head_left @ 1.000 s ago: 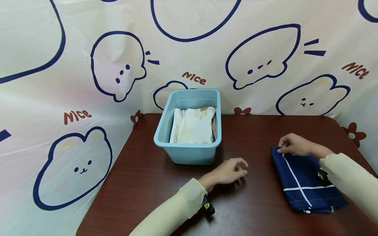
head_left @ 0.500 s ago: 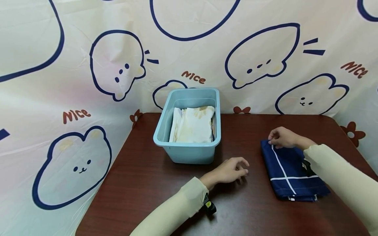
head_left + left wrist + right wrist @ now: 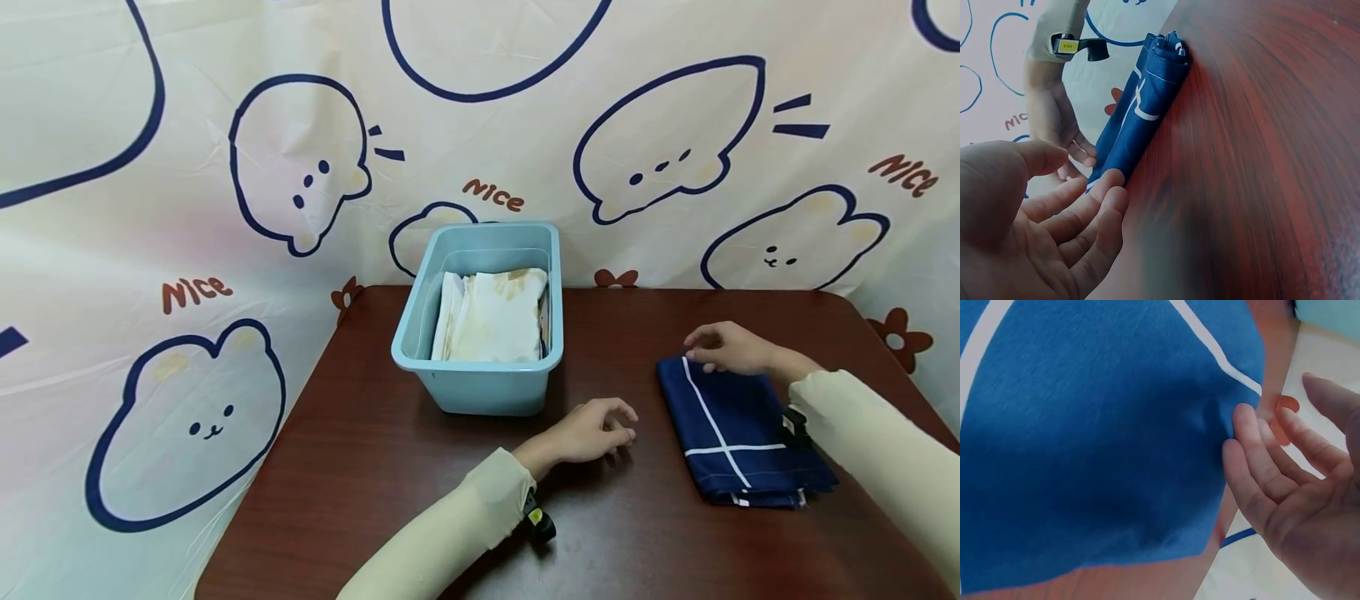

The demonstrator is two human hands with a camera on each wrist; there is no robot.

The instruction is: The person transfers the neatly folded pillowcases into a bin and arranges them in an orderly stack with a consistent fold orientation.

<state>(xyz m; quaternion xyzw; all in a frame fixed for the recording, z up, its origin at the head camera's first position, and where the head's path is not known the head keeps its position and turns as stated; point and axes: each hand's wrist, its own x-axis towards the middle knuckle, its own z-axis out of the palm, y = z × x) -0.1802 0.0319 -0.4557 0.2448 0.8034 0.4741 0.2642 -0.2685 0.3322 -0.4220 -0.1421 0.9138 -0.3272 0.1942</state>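
Note:
A folded navy cloth with white lines (image 3: 738, 425) lies flat at the right of the table. My right hand (image 3: 735, 348) is at its far edge, fingers loosely bent and holding nothing. In the right wrist view, the fingertips (image 3: 1244, 425) are at the edge of the cloth (image 3: 1097, 437); whether they touch it I cannot tell. Left of the cloth, my left hand (image 3: 588, 432) hovers low or rests at the table with relaxed fingers around nothing. Its fingers overlap the cloth (image 3: 1147, 106) in the left wrist view, but a gap separates them in the head view.
A light blue plastic bin (image 3: 480, 387) stands at the back middle of the table, with folded white cloths (image 3: 498, 317) inside. The dark reddish-brown wooden table (image 3: 360, 475) meets a patterned curtain (image 3: 225, 167) at the back and sides.
The right hand slid the navy cloth leftward and slightly away from the person, then its pinch on the far edge loosened. The left hand stayed nearly still.

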